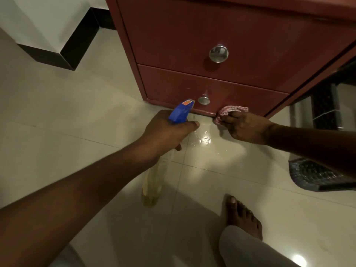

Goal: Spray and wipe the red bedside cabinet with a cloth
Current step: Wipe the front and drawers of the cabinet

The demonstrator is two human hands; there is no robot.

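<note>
The red bedside cabinet point(221, 31) fills the upper middle, with two drawers and a round metal knob on each. My left hand point(163, 132) grips a spray bottle point(180, 110) with a blue trigger head aimed at the lower drawer; its clear body with yellowish liquid hangs below my wrist. My right hand point(248, 128) holds a bunched red-and-white checked cloth point(230, 112) pressed against the bottom edge of the lower drawer, right of the lower knob point(203, 100).
Glossy cream floor tiles carry wet droplets point(202, 137) just in front of the cabinet. A dark woven mat point(317, 176) lies at the right. A white wall corner with black skirting point(63, 53) stands at the upper left. My bare foot point(242, 216) rests bottom right.
</note>
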